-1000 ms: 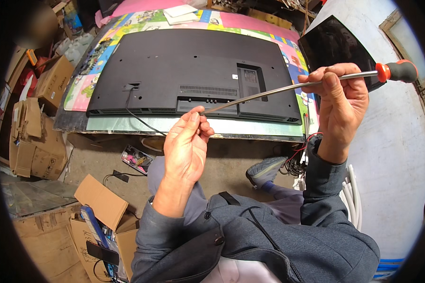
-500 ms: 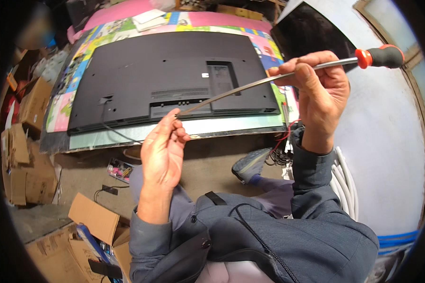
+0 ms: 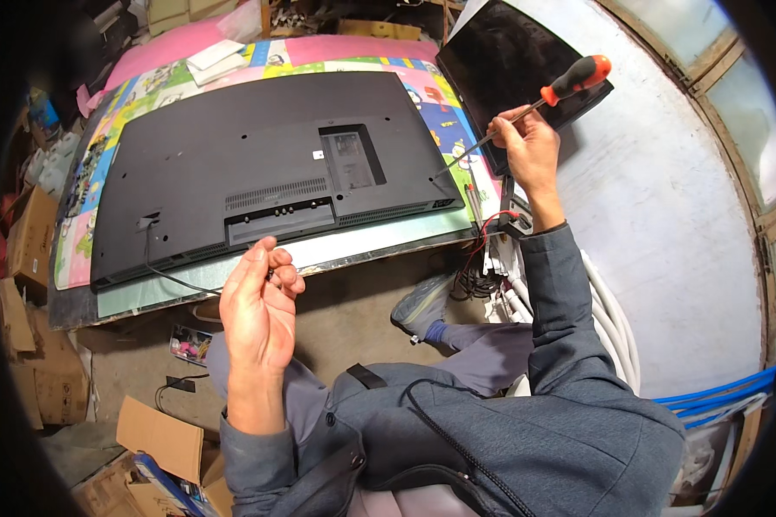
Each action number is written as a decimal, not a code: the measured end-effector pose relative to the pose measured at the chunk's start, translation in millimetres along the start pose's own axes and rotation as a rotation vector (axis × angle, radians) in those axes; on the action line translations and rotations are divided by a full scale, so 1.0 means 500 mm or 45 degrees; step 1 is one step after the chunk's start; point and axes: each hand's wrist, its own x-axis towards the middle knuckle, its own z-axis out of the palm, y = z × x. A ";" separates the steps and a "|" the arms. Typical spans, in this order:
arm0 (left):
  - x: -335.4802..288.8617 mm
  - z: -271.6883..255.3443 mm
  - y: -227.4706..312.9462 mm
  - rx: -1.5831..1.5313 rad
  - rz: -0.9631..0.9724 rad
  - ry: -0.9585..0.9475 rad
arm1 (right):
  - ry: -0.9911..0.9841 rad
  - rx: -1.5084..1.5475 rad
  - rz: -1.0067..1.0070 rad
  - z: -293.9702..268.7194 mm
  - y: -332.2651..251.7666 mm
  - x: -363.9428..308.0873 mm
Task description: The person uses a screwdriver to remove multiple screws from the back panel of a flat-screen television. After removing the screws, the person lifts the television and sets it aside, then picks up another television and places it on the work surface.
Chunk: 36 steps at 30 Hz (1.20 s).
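Note:
A flat-screen TV [image 3: 190, 164] lies with its dark back panel facing up on a table. My right hand [image 3: 533, 155] grips a long screwdriver by its metal shaft, the red-and-black handle [image 3: 578, 79] pointing up and away to the right. The shaft slants down to the left, its tip at the panel's right end, close to a screw hole; whether it touches I cannot tell. In front of the TV's near edge, my left hand [image 3: 263, 306] is raised palm up with the fingers curled together. Something small and dark shows between those fingers, too small to name.
A second dark screen [image 3: 517, 65] leans at the back right beside a pale surface [image 3: 655, 198]. Red and black wires [image 3: 483, 246] hang at the table's right corner. White hoses [image 3: 608, 319] lie beside my right arm. Cardboard boxes [image 3: 159, 431] stand at the left.
The screwdriver's tip has left my left fingertips and gone to the TV's right end. My left hand has lowered slightly. The view has shifted to the right.

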 end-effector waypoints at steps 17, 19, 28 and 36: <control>-0.006 0.014 0.004 0.048 0.020 0.004 | -0.185 0.049 0.099 0.048 0.056 0.039; -0.003 0.013 0.002 0.052 0.024 -0.004 | -0.303 0.139 0.179 0.046 0.056 0.057; -0.004 0.014 0.004 0.079 0.078 0.078 | -0.204 -0.359 0.147 0.065 0.014 0.048; -0.004 0.007 0.007 0.087 0.049 0.011 | -0.132 -0.073 0.032 0.075 0.027 0.048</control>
